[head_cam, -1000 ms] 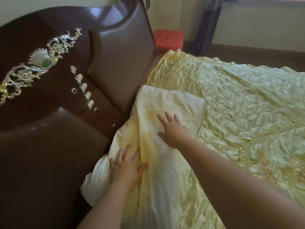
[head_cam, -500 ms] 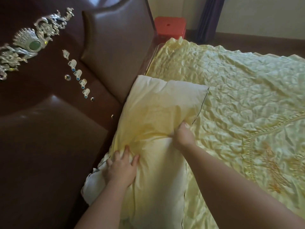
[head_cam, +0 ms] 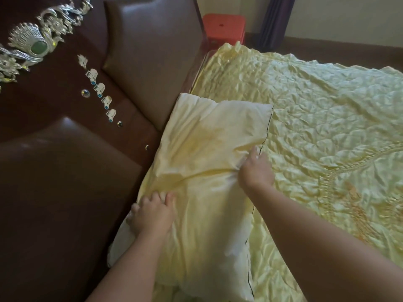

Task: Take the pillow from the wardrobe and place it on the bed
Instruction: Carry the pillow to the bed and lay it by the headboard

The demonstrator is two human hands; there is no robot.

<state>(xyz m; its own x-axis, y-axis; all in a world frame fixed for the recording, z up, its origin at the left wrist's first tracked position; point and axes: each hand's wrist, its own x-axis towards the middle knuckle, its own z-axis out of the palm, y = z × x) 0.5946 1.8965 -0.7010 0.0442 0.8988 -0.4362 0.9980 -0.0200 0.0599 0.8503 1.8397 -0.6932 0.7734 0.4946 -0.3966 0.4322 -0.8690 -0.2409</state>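
Observation:
A pale yellow pillow with a dark piped edge lies on the bed, its long side against the headboard. My left hand presses on the pillow's near-left edge, fingers curled into the cover. My right hand pinches a fold of the cover at the pillow's right edge, close to the piping. A crease runs across the pillow between the two hands. The wardrobe is out of view.
A dark brown padded headboard with silver ornaments rises along the left. A quilted yellow bedspread covers the bed. A red plastic stool stands beyond the bed's far corner, beside a dark curtain.
Both hands went from lying flat with spread fingers on the pillow to gripping its cover. The right hand shifted toward the right edge, and the pillow now shows a bunched crease.

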